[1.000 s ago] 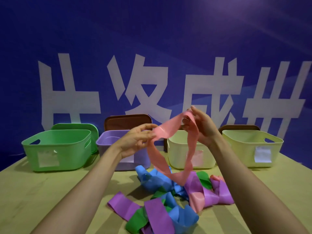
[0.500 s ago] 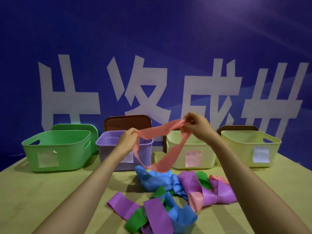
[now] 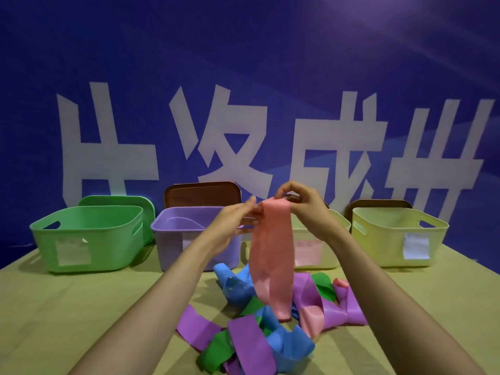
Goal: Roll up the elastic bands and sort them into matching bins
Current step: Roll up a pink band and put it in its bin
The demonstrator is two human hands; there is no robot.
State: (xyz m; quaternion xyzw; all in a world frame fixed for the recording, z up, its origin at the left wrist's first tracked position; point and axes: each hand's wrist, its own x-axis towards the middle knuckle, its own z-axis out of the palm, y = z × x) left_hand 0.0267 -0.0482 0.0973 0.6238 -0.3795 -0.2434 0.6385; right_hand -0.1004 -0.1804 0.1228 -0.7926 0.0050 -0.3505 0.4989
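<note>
While the tangled pile [image 3: 251, 339] of purple, blue and green bands lies nearest me on the table [image 3: 67, 307], I see the pink band [image 3: 272, 266] hanging doubled above it, its lower fold reaching down to the heap. My left hand [image 3: 232, 226] pinches one top corner; my right hand [image 3: 303, 204] curls thumb and fingers on the other. I judge it light, limp and stretchy, so I'd hold the top edge flat and roll downward. Beyond stands the cream bin [image 3: 334, 247] with a pink label
</note>
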